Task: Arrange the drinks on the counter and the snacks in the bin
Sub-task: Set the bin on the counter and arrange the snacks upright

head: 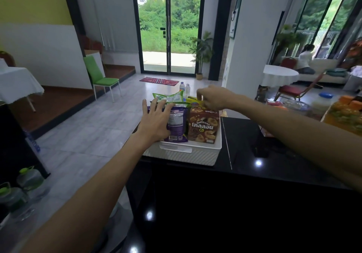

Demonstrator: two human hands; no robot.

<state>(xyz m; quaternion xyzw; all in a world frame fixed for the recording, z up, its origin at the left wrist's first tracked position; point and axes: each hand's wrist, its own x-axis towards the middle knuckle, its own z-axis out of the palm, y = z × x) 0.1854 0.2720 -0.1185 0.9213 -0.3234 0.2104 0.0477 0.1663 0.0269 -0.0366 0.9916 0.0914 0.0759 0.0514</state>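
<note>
A white woven bin (182, 154) stands on the black counter (244, 174) near its left end. Inside it lie a purple snack bag (176, 127), a brown snack box (202, 127), a green bag (168, 97) and a yellow pack (194, 102) at the far side. My left hand (154, 121) rests flat, fingers spread, on the purple bag. My right hand (213, 98) reaches over the bin's far end, fingers pinched on the yellow pack. Two clear drink bottles (185, 88) stand just beyond the bin.
Plastic containers and a tray of orange food (344, 113) sit at the counter's right end. Large water jugs (29, 180) stand on the floor at the left. A green chair (100, 76) and a glass door (168, 31) lie ahead. A person sits far right.
</note>
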